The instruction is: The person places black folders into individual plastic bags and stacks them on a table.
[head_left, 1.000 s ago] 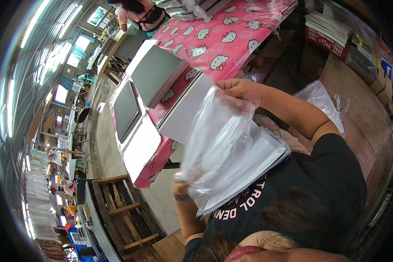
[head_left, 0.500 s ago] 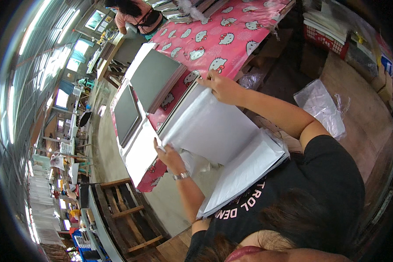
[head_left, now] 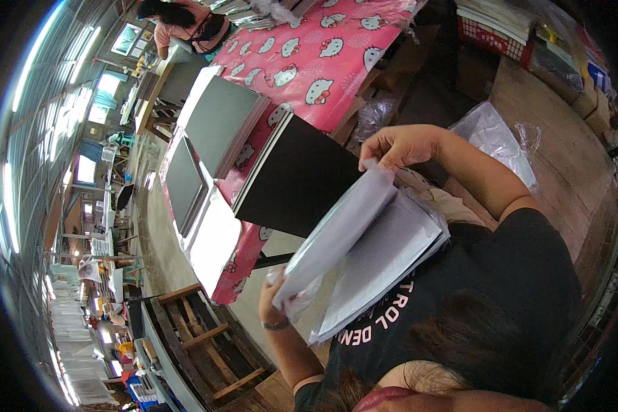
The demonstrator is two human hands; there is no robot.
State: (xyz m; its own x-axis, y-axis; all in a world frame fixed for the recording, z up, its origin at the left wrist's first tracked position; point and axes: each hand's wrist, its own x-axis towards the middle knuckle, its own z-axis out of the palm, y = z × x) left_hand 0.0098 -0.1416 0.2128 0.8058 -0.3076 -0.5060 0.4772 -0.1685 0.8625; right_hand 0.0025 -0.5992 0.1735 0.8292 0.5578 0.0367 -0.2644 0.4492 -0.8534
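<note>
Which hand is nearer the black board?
Right. The right hand, pinching one end of the pale sheet, is beside the picture-right corner of the black board; the left hand, at the sheet's other end, is farther, below the board's lower edge.

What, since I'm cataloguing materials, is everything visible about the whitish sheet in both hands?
The whitish sheet is thin and partly see-through, like plastic film, with a crinkled lower end. It slants, bowed, pinched by the right hand at its upper end and held by the left hand at its lower end. It overlaps the black panel in view; whether they touch is unclear.
</note>
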